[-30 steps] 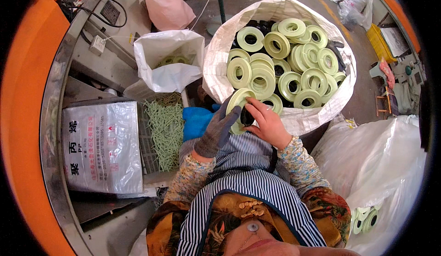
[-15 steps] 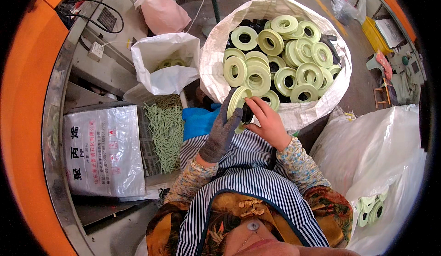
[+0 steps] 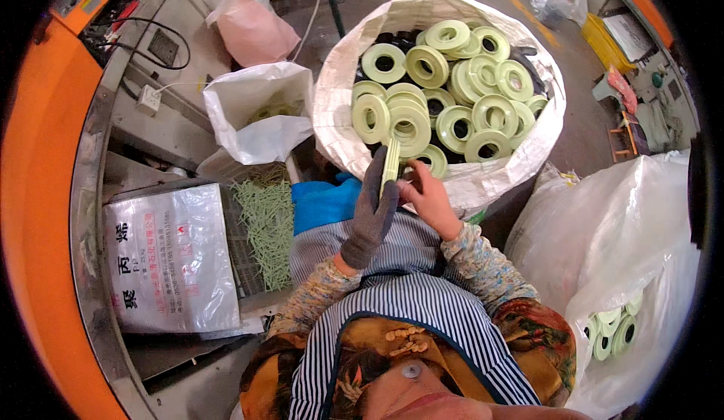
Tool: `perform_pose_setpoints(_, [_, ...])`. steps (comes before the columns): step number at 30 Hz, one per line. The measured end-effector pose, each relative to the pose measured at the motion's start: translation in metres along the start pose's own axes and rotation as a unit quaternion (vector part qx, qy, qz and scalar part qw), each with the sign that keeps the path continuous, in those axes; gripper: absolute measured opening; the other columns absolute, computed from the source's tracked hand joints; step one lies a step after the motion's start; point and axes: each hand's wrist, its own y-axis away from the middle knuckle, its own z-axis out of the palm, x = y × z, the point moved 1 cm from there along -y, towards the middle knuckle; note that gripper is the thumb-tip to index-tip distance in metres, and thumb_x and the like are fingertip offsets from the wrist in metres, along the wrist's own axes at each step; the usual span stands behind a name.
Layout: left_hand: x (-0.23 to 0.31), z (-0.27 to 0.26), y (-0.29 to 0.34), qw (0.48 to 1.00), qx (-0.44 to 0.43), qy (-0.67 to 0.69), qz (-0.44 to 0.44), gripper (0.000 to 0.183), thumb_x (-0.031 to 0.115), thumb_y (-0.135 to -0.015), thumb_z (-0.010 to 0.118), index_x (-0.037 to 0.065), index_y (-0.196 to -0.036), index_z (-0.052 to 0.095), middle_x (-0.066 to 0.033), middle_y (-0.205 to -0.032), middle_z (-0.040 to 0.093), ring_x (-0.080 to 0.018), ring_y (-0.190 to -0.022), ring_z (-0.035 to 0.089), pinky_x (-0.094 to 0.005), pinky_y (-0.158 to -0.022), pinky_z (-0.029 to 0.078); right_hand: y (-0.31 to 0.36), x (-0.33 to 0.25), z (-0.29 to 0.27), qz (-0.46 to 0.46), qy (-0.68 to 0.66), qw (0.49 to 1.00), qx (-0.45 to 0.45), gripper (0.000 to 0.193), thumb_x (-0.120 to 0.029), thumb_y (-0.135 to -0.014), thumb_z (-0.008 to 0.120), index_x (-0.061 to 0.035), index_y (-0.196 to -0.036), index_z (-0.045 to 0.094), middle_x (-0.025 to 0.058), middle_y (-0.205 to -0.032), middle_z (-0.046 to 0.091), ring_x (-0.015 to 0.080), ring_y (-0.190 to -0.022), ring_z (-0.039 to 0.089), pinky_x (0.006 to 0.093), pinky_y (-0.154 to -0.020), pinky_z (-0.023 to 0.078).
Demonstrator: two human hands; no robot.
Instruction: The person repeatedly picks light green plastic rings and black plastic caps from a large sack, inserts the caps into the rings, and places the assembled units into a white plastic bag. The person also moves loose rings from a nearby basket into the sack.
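Note:
My left hand (image 3: 368, 220), in a dark grey glove, grips a small stack of pale green plastic rings (image 3: 391, 162). The stack is turned nearly edge-on, with its flat faces to the sides. My bare right hand (image 3: 430, 200) is close against the stack's right side, its fingers bent together. What lies between those fingertips, if anything, is hidden. Just beyond both hands stands a large white woven sack (image 3: 332, 99), open at the top. Many loose pale green rings (image 3: 494, 112) fill it, with black pieces among them.
To the left are a smaller white bag (image 3: 253, 81) with rings inside and a bin of thin green plastic sticks (image 3: 264, 231). A printed silver-white sack (image 3: 181, 258) lies beside an orange machine (image 3: 45, 179). At the right, a clear plastic bag (image 3: 603, 239) holds more rings.
The ring stack has turned from a slanted face view to nearly edge-on. My right fingers have drawn in and curled beside it. The whole view has shifted slightly.

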Motion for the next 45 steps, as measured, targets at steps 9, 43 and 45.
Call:
perform_pose_setpoints(9, [-0.062,-0.010,-0.010,0.925,-0.048,-0.371,0.060,0.048,0.013,-0.091,0.058,0.005,-0.137,0.048,-0.0230,-0.138,0.047,-0.0408,-0.125,0.047,-0.0481,-0.104,0.040,0.049,-0.028,-0.159,-0.140,-0.621,0.768,0.078,0.050,-0.037,-0.095,0.058,-0.0075,-0.135,0.051,0.0092,-0.137,0.055,0.0270,-0.123,0.054,0.0444,-0.102,0.046])
perform_pose_setpoints(43, [-0.072,-0.020,-0.056,0.758,-0.265,-0.587,0.109,0.055,0.033,-0.081,0.073,0.009,-0.128,0.057,-0.0183,-0.103,0.065,-0.0335,-0.095,0.062,-0.0443,-0.092,0.048,-0.149,0.136,-0.079,-0.225,0.753,0.616,-0.054,0.024,-0.017,-0.085,0.059,-0.0115,-0.107,0.066,0.0090,-0.096,0.063,0.0250,-0.102,0.058,0.0420,-0.084,0.045])
perform_pose_setpoints(45, [-0.076,-0.029,-0.052,0.801,-0.262,-0.529,0.092,0.059,0.033,-0.081,0.075,0.010,-0.131,0.054,-0.0166,-0.109,0.064,-0.0339,-0.099,0.061,-0.0446,-0.093,0.047,-0.150,0.128,-0.079,-0.248,0.754,0.607,-0.028,0.017,-0.017,-0.086,0.058,-0.0116,-0.101,0.065,0.0083,-0.093,0.064,0.0247,-0.097,0.061,0.0429,-0.081,0.045])
